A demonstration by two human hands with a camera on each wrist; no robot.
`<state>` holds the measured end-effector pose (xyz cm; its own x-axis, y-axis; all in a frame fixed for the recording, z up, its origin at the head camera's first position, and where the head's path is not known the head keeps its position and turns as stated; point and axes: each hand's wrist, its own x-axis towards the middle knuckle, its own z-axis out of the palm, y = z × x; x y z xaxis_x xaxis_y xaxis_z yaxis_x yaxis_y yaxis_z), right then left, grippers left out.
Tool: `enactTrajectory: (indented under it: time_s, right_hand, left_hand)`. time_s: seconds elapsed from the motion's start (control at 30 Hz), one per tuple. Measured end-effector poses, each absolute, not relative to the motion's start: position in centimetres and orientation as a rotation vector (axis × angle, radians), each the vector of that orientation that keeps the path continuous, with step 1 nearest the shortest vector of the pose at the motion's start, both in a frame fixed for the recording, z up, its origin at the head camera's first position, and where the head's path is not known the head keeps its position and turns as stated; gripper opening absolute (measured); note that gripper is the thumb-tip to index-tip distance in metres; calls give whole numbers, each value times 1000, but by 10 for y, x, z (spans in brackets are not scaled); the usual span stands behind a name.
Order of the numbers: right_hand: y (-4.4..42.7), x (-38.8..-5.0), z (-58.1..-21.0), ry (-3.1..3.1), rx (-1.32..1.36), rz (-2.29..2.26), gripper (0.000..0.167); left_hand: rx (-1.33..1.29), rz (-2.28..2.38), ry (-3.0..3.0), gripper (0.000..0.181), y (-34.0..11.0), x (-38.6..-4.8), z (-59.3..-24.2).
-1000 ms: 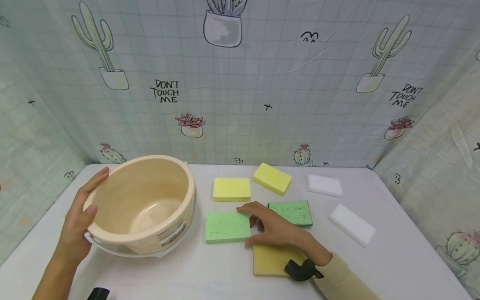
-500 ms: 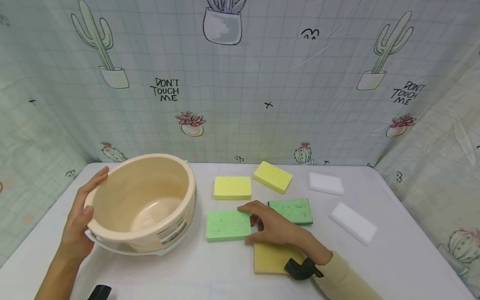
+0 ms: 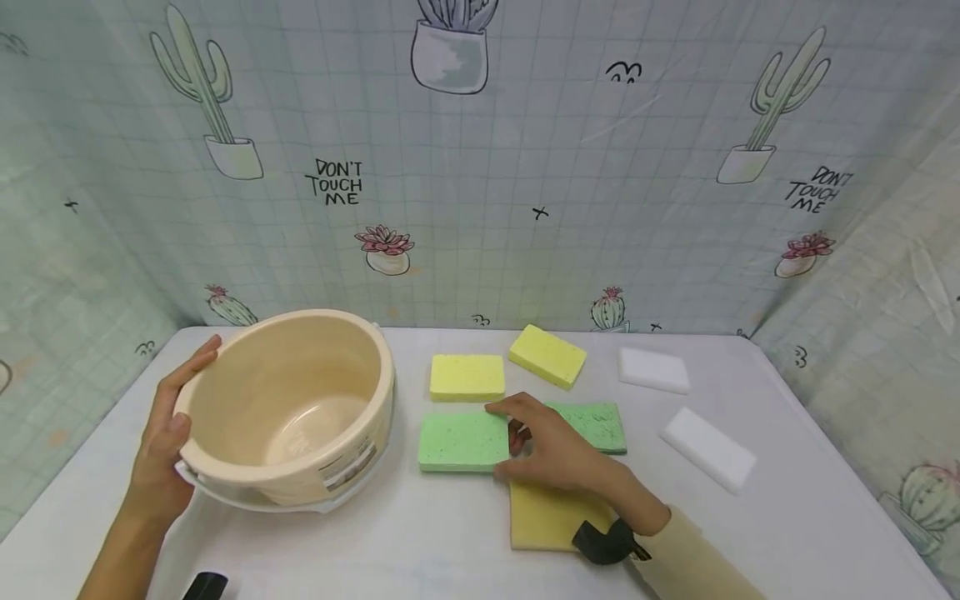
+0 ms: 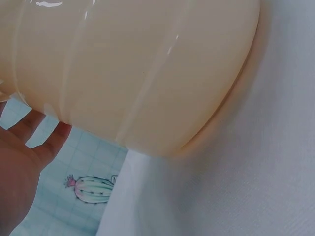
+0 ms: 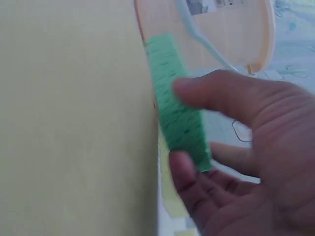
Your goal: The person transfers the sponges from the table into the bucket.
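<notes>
Left grip (image 3: 159,442) holds bucket (image 3: 292,358), right (image 3: 551,446) pinches green sponge (image 3: 462,439)

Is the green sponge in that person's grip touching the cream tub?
Apart. The head view shows a strip of the white table between the green sponge and the cream tub.

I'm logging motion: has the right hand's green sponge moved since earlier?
Yes: in the head view, the green sponge shifted up-frame, closer to the yellow sponge behind it.

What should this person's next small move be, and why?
Probably to carry the light green sponge toward the bucket: the right hand pinches it at one end, and the left hand holds the bucket, open-mouthed and nearby.
</notes>
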<state>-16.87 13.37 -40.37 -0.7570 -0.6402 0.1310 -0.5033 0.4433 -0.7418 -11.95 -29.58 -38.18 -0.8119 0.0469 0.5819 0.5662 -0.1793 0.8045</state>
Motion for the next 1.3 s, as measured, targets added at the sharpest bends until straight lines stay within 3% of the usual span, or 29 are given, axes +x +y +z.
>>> enactTrajectory:
  time_s: [0.63, 1.3]
  right_hand:
    - [139, -174, -330, 2596, -1061, -1464, 66]
    - [65, -182, -288, 2499, -1153, -1457, 66]
  left_hand:
    - [-676, -2043, -1766, 58, -289, -118, -381]
    - [-719, -2050, -1716, 57, -295, -119, -381]
